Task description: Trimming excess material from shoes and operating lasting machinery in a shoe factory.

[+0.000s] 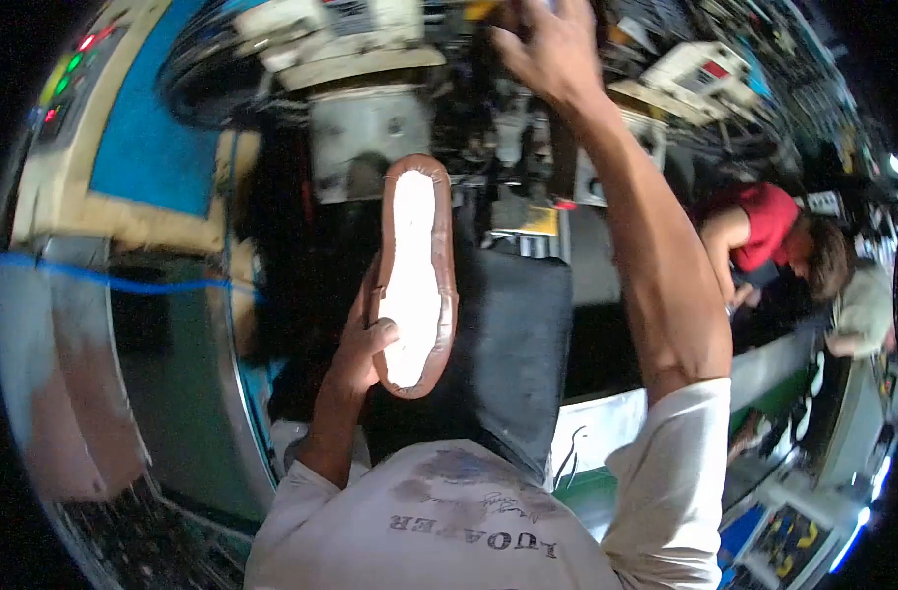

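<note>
Pinching wrinkled brown leather-like shoe (419,280), long, waisted white underside (415,231) showing: left hand (358,351) | spreading thumb, grip unclear: right hand (559,59)

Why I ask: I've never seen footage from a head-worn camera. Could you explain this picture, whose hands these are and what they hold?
There is no robot here, just a person's two bare hands. A fisheye camera, the left of two on the person's head, looks down, so straight edges bend near the rim.

The left hand holds a brown shoe bottom up, its thumb on the white underside. The right hand reaches to the top edge, near blurred machinery; its grip is cut off. Right of the shoe is a dark panel. At far left is a control panel with lit lights; at right, a co-worker in red.
</note>
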Action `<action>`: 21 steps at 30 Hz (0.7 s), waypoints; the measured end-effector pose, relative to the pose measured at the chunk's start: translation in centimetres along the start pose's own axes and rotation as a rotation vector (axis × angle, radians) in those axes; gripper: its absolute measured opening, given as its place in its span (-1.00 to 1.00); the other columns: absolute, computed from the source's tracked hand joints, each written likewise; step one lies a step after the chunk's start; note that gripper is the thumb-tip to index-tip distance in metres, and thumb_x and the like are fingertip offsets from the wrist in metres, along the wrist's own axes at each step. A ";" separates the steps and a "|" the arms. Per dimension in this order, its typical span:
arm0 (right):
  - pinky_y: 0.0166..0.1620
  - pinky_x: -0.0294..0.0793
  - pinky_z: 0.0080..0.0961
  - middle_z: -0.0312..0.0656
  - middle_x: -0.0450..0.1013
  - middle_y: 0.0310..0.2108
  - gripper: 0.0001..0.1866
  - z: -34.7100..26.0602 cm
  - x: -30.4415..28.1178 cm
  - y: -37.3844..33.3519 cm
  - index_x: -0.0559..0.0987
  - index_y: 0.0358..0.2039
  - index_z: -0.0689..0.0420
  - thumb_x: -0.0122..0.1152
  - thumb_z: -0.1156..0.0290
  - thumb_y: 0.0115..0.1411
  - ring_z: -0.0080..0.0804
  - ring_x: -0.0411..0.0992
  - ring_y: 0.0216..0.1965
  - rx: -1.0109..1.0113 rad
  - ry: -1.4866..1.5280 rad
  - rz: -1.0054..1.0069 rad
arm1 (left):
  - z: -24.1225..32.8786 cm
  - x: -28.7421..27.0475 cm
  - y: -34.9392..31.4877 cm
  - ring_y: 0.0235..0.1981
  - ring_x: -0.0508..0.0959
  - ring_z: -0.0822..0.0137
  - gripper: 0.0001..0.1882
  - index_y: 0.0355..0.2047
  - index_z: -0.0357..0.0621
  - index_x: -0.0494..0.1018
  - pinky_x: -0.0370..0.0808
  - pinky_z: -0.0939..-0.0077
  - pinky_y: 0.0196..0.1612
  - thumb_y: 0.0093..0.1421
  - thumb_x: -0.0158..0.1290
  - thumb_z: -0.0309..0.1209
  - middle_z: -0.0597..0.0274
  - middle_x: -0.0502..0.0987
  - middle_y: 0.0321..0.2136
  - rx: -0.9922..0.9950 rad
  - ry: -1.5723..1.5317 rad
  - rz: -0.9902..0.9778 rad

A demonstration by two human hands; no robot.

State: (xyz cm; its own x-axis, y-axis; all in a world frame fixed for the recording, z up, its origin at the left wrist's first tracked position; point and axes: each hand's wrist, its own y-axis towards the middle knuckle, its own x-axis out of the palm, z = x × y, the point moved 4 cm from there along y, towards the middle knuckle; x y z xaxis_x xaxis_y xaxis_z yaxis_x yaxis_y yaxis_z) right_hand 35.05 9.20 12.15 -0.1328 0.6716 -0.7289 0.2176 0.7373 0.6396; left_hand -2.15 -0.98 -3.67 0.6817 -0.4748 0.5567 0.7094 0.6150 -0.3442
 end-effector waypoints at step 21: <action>0.28 0.50 -0.31 0.08 0.61 0.12 -0.68 -3.2 -11.6 -53.1 0.62 0.14 0.36 0.13 0.56 0.44 -0.14 0.57 0.19 0.929 0.441 -0.163 | 11.6 -34.9 -4.6 -0.05 0.68 -0.07 -0.65 0.08 -0.31 0.60 0.53 0.14 0.03 0.33 0.12 -0.44 -0.22 0.70 -0.11 0.345 1.285 0.789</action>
State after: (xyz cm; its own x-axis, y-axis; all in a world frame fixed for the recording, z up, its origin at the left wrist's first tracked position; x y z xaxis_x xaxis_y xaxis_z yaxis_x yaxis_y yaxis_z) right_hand 21.89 -37.50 -12.62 -0.5282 0.6744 -0.5160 0.7994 0.5998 -0.0344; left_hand -31.27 20.07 -12.81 0.6680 -0.0620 -0.7416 0.1566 0.9859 0.0586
